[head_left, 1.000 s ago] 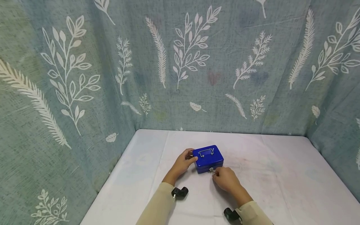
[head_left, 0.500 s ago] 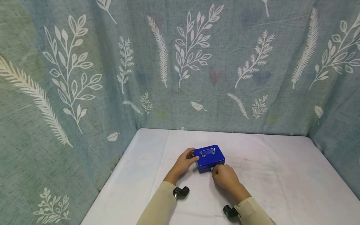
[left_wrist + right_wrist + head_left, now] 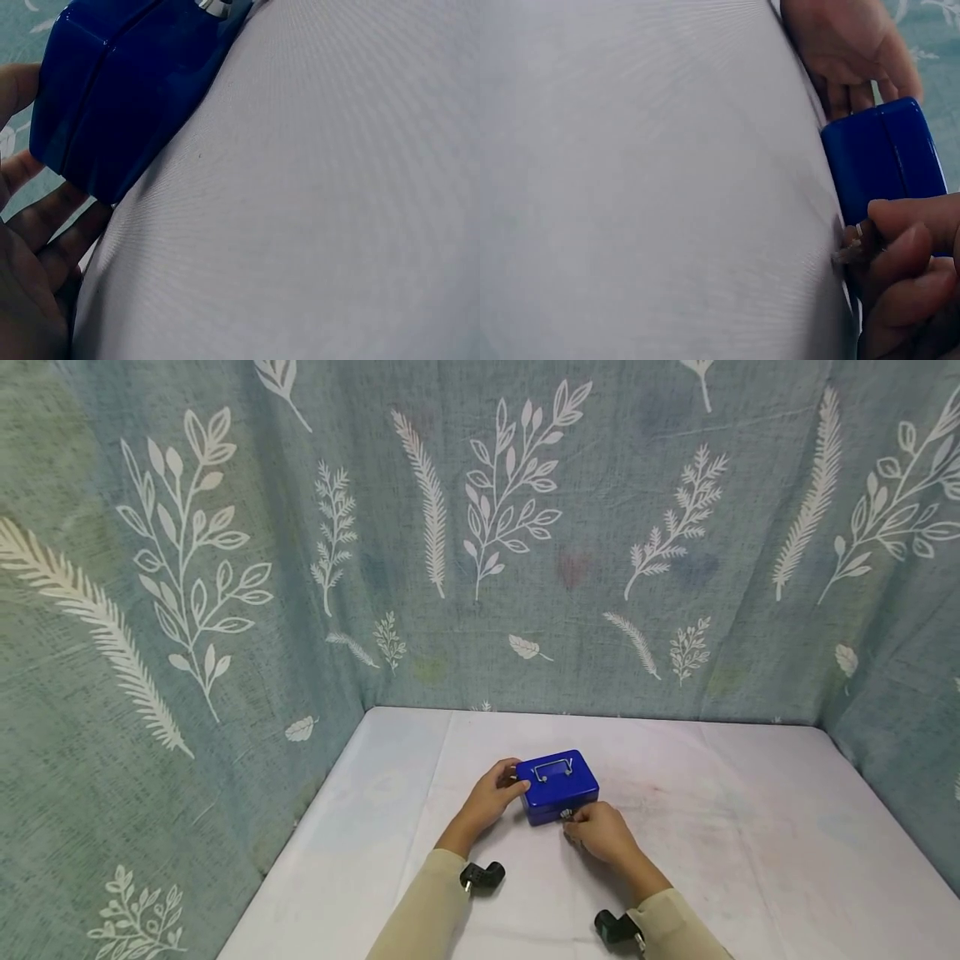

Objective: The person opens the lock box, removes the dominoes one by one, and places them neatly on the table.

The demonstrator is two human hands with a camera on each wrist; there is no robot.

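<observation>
A blue metal cash box (image 3: 558,789) with its lid down sits on the white-covered table, a wire handle (image 3: 552,768) on top. My left hand (image 3: 490,795) holds its left end, thumb on the lid's edge and fingers against the side. At the front, a silver lock (image 3: 216,7) shows in the left wrist view. My right hand (image 3: 602,833) pinches a small key at this lock, fingers curled. In the right wrist view, a second small metal piece, perhaps another key (image 3: 847,253), hangs below the fingertips. The fingers hide most of the pinched key.
White cloth (image 3: 720,835) covers the table, lightly stained on the right. A leaf-patterned green-blue curtain (image 3: 450,527) encloses the back and both sides. Black wrist cameras (image 3: 483,875) are strapped at both sleeves.
My right hand has turned at the lock, coming up against the box front and then dipping slightly. The left hand and the box stay in place; the head view shifts slightly.
</observation>
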